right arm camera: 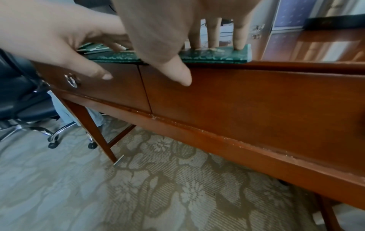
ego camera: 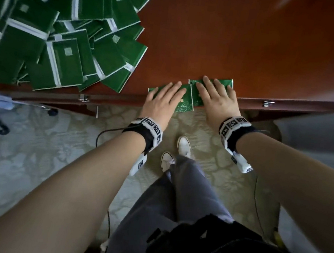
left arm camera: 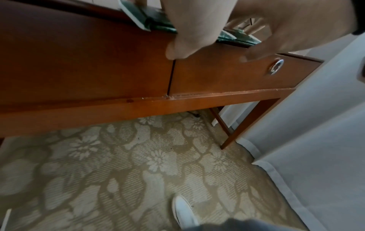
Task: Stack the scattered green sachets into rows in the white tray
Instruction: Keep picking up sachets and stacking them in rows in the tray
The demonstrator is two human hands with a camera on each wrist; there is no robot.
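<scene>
Both hands lie flat with fingers straight at the desk's near edge. The left hand (ego camera: 163,100) presses a green sachet (ego camera: 182,105) that overhangs the edge; the right hand (ego camera: 215,99) presses a second sachet (ego camera: 222,83) just beside it on the right, the two touching. The thumbs hang down over the drawer front (right arm camera: 256,100). A loose sachet pile (ego camera: 53,34) covers the desk (ego camera: 246,41) at far left.
</scene>
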